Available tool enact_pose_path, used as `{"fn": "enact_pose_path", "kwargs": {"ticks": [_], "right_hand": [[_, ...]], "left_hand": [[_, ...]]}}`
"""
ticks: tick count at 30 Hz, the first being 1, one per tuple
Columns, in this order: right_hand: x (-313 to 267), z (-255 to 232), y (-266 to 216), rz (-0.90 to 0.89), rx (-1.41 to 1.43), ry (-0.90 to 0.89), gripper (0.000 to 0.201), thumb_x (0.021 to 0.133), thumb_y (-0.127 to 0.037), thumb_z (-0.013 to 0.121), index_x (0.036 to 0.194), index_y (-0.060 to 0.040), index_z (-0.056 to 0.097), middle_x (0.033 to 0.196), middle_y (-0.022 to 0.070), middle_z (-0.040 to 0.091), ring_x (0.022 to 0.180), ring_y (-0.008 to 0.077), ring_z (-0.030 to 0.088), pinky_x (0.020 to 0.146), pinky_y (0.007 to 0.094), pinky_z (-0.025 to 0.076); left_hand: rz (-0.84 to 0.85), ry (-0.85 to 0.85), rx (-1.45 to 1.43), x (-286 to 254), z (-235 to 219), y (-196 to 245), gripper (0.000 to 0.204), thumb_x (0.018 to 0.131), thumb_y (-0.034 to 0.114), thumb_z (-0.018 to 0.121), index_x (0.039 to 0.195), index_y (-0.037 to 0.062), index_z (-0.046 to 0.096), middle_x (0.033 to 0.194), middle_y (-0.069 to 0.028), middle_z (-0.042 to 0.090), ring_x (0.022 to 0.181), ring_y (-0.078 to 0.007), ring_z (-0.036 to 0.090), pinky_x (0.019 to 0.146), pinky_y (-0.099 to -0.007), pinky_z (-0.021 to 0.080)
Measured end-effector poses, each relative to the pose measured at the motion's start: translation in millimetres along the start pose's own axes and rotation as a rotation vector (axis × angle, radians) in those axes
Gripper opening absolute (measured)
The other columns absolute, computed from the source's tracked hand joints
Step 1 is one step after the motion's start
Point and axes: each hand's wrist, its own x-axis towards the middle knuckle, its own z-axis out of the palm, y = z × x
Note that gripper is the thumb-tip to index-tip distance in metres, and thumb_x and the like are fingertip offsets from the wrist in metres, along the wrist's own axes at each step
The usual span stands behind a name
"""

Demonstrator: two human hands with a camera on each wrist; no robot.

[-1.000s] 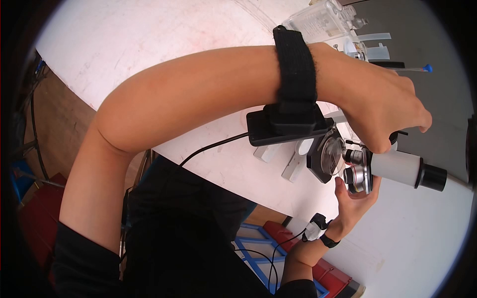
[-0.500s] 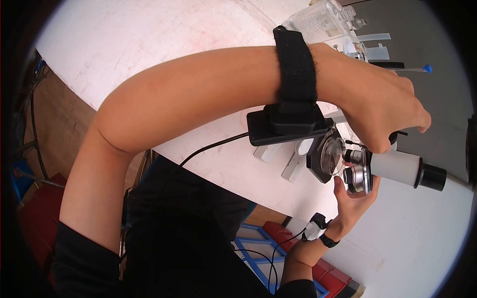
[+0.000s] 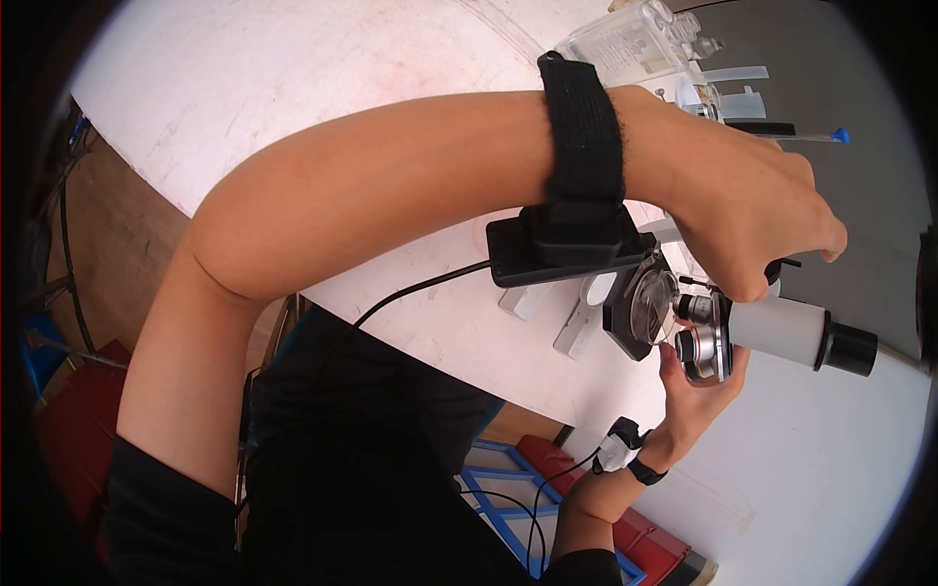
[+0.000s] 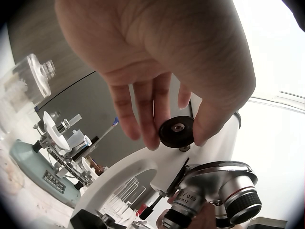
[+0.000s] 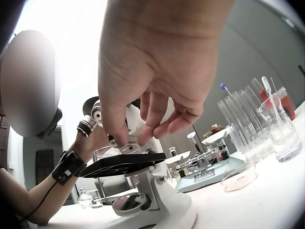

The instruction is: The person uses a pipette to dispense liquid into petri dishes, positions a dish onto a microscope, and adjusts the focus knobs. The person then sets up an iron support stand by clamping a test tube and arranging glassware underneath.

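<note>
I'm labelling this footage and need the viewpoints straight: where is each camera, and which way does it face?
Head: worn on the head, facing forward and down at the microscope; shows both arms, black sleeves, left hand and right hand.
Left wrist: on that wrist, looking past the palm at the black knob it pinches; part of the right hand shows behind the objectives.
Right wrist: on that wrist, looking past its fingers at the stage; the left forearm shows.
Both wrist views share the balance.

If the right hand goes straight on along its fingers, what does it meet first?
Probably the glass dish on the black stage, just below the right hand; depth is unclear, so contact is possible.
</note>
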Motion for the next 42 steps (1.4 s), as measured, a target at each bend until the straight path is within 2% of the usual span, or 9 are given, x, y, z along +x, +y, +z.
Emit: {"fn": "enact_pose_path", "kwargs": {"ticks": [6,11,16,19,24,42], "right_hand": [[0.2,-1.1,1.2,0.007,0.005,0.006,0.075,0.066,-0.010,0.083,0.131,0.0036,0.048,0.109,0.0115,0.061,0.091,0.0176,0.062,0.082,0.0289,0.050],[0.5,-0.9,-0.2,-0.017,-0.037,0.030,0.076,0.066,-0.010,0.083,0.131,0.0034,0.048,0.110,0.0110,0.060,0.090,0.0174,0.061,0.083,0.0287,0.049],[-0.9,-1.9,4.6,0.014,-0.017,0.010,0.072,0.066,-0.011,0.083,0.128,0.0027,0.050,0.101,0.0099,0.062,0.089,0.0161,0.060,0.081,0.0281,0.049],[-0.4,-1.4,5.3,0.010,-0.007,0.010,0.071,0.066,-0.012,0.084,0.127,0.0024,0.051,0.098,0.0093,0.062,0.089,0.0156,0.059,0.081,0.0280,0.049],[0.2,-0.1,4.5,-0.005,-0.003,0.009,0.072,0.067,-0.016,0.084,0.128,0.0027,0.050,0.099,0.0095,0.062,0.089,0.0163,0.060,0.082,0.0284,0.049],[1.8,0.8,2.3,0.004,0.006,0.040,0.071,0.067,-0.016,0.084,0.127,0.0031,0.051,0.100,0.0095,0.062,0.088,0.0153,0.060,0.080,0.0273,0.049]], "left_hand": [[-0.002,0.000,0.014,0.8,-0.5,1.6,0.059,0.067,0.012,0.062,0.125,-0.0003,0.055,0.084,-0.0217,0.067,0.083,-0.0373,0.065,0.072,-0.0434,0.053],[-0.011,-0.009,-0.006,0.7,-1.4,1.5,0.059,0.067,0.012,0.062,0.125,-0.0005,0.055,0.082,-0.0213,0.067,0.082,-0.0375,0.065,0.072,-0.0436,0.053],[0.007,0.033,0.000,1.2,-0.5,2.7,0.059,0.067,0.011,0.062,0.124,-0.0010,0.055,0.081,-0.0212,0.067,0.080,-0.0374,0.065,0.072,-0.0436,0.053],[-0.051,-0.039,-0.007,1.8,-4.8,6.7,0.060,0.067,0.012,0.062,0.125,-0.0007,0.055,0.083,-0.0216,0.067,0.082,-0.0374,0.065,0.074,-0.0437,0.053],[-0.038,-0.029,0.006,0.4,-3.7,3.5,0.059,0.068,0.013,0.063,0.125,0.0001,0.055,0.089,-0.0225,0.067,0.088,-0.0377,0.065,0.079,-0.0440,0.052],[-0.047,-0.052,0.004,5.1,-4.2,4.5,0.059,0.067,0.013,0.061,0.125,0.0009,0.055,0.091,-0.0220,0.067,0.092,-0.0379,0.064,0.081,-0.0442,0.052]]}}
